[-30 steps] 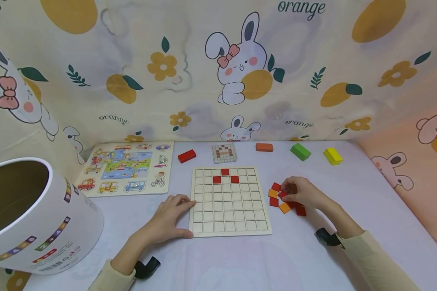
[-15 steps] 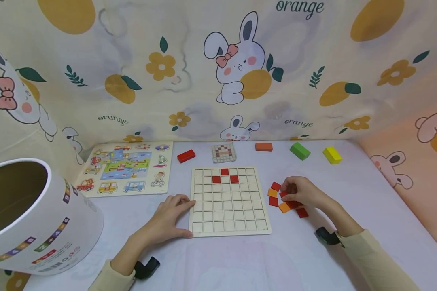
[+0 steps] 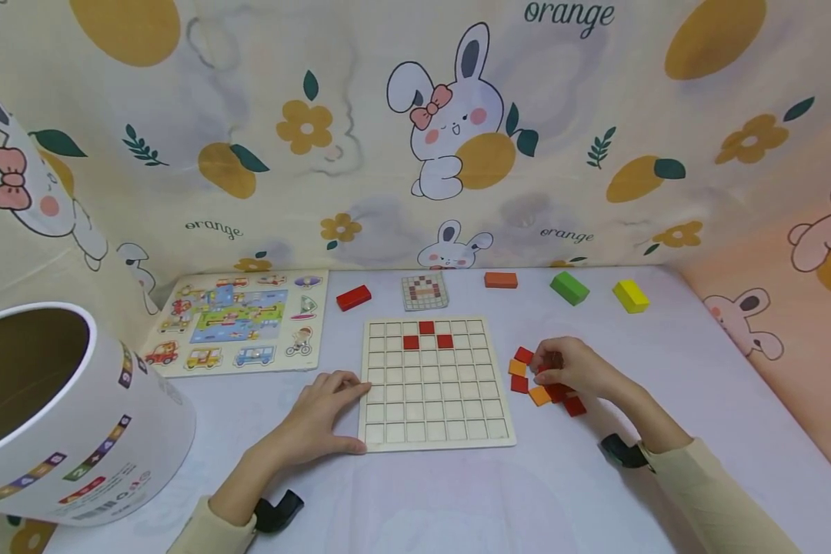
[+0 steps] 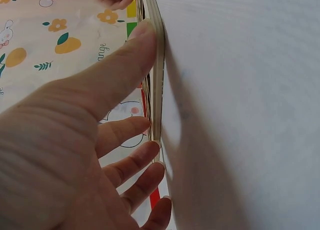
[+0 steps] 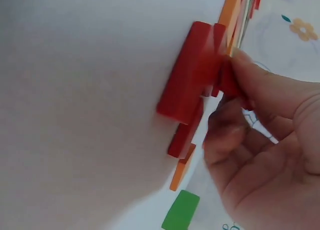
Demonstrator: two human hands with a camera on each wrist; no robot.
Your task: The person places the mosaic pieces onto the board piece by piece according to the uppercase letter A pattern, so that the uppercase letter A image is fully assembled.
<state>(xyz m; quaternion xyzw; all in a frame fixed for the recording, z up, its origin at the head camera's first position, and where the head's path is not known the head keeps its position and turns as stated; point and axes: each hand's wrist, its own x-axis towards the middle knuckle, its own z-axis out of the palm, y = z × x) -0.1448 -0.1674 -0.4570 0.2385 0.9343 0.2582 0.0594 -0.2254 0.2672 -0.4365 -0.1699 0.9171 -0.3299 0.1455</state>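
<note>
A pale square grid board (image 3: 432, 396) lies flat at the middle of the table, with several red tiles (image 3: 426, 328) set in its upper cells. My left hand (image 3: 325, 412) rests against the board's left edge, fingers spread; the left wrist view shows its thumb (image 4: 130, 55) along that edge. Right of the board, my right hand (image 3: 575, 365) is over a small heap of red and orange tiles (image 3: 540, 396). In the right wrist view, its thumb and fingers pinch a red tile (image 5: 231, 83). The hand partly hides the heap in the head view.
Behind the board lie a red block (image 3: 354, 298), a pattern card (image 3: 425, 292), an orange block (image 3: 501, 280), a green block (image 3: 570, 288) and a yellow block (image 3: 631, 296). A vehicle picture puzzle (image 3: 305, 358) lies back left. A big white tub (image 3: 145, 454) stands at the left.
The right hand has shifted only slightly over the heap, and a red tile at its near side has slid a little. The left hand and board stay in place.
</note>
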